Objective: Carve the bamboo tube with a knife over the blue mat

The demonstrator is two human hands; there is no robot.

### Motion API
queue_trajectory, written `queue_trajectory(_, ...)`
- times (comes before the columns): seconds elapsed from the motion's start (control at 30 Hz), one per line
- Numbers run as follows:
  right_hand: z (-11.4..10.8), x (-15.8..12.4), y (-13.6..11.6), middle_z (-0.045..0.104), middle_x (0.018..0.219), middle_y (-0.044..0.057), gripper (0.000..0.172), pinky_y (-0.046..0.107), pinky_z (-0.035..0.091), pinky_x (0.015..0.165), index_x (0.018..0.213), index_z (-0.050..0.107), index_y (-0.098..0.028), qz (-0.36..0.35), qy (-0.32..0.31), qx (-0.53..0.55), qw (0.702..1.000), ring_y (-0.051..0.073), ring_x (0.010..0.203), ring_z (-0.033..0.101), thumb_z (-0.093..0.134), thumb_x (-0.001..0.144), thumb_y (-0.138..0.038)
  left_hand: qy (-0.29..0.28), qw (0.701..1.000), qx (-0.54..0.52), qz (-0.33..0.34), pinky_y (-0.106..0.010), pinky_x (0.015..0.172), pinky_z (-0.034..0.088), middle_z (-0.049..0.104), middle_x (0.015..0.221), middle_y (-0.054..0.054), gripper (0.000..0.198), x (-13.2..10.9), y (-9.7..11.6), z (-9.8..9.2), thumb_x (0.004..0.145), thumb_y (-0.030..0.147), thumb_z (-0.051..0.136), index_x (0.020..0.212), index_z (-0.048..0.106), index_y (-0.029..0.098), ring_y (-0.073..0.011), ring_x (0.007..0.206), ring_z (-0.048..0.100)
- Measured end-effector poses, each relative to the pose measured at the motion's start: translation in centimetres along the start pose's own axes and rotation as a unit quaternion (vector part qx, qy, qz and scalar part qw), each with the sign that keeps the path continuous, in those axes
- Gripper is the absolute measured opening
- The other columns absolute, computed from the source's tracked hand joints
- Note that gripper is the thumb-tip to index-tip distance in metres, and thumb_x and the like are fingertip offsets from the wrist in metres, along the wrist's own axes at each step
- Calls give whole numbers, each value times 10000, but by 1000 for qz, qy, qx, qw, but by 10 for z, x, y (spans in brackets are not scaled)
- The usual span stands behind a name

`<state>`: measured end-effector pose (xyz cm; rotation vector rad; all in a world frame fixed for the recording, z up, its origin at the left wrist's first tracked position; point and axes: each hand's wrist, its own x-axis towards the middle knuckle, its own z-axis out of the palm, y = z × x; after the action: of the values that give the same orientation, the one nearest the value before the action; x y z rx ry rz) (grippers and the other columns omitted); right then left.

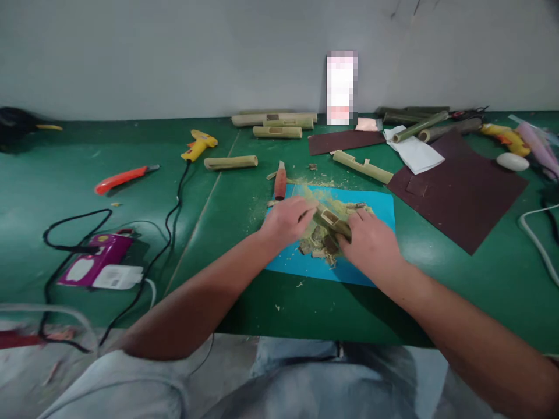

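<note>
My right hand (371, 241) is closed around the right end of a short bamboo tube (336, 223) with a rectangular opening cut in its upper side. At the tube's left end, my left hand (288, 222) is closed, its fingertips by the tube. A small dark patch shows between its fingers, and what it holds is not clear. Below the tube, a pile of bamboo chips and shavings (321, 247) lies on a blue sheet (288, 266). Just beyond my left hand rests a wood-handled blade tool (280, 181).
Left are a red-handled cutter (124, 179), a yellow glue gun (198, 145) and a purple box (94, 260) with black cables. Bamboo tubes (277, 132) lie along the wall near a propped, blurred screen (341, 87). Dark brown sheets (463, 192) and a white paper (414, 152) lie right.
</note>
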<state>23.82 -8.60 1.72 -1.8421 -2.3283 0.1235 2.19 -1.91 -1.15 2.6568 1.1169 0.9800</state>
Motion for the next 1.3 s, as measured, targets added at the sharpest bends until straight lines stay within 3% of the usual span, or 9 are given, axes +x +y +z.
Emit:
queue_trajectory(0.2,0,-1,-1,667,1012,125,143,365,416,713,970,626,-171,-2,-4,-3,1000,282,967,626,591,927,-302,-5,1000,-8,11,-292,766,573,741,893,-77,242,-1,-1,1,1021,259,540,1080,749,154,-178,835,701)
queue_trajectory(0.4,0,1,0,671,1008,121,162,362,405,704,977,629,-176,-2,-5,-3,1000,281,957,620,589,924,-323,28,999,-4,-30,-310,778,575,731,865,-70,236,4,-16,0,1007,268,556,1047,757,151,-179,803,687)
queue_trajectory(0.67,0,2,0,673,994,127,204,373,409,724,953,638,-170,-2,-8,-1,1000,289,963,615,589,929,-367,-33,999,-33,28,-302,790,572,749,914,-67,217,5,-6,-4,1014,256,575,1111,742,158,-183,864,705)
queue_trajectory(0.8,-1,2,0,682,1003,134,216,377,424,753,956,651,-163,-1,-16,-4,1000,293,979,627,591,930,-368,-6,1000,0,-16,-309,780,577,747,909,-77,230,5,-10,-7,1011,262,566,1079,753,147,-193,849,710)
queue_trajectory(0.97,0,1,0,683,985,125,214,369,422,733,951,648,-166,-2,-15,-7,1000,286,966,636,587,937,-370,-40,999,-21,11,-292,795,581,751,921,-64,229,5,-7,-6,1017,271,564,1109,749,172,-184,875,715)
queue_trajectory(1.1,0,0,0,684,1004,131,210,370,422,732,969,647,-162,-4,-12,-13,1000,289,975,634,588,936,-361,0,1000,21,-7,-314,782,582,741,895,-80,243,5,-6,-3,1016,259,541,1065,753,151,-198,851,709)
queue_trajectory(1.2,-1,1,0,686,984,127,204,369,419,718,958,648,-165,-1,-24,-12,1000,285,957,632,583,940,-358,-22,1000,4,17,-312,794,581,750,928,-77,245,4,-2,-1,1022,255,531,1094,745,158,-194,873,710)
queue_trajectory(1.3,-2,1,-1,688,1005,132,218,372,424,737,966,651,-164,-3,-23,-10,1000,289,982,629,581,945,-370,-16,1000,-10,-4,-304,794,577,751,921,-68,241,4,0,1,1023,265,536,1081,749,168,-181,856,705)
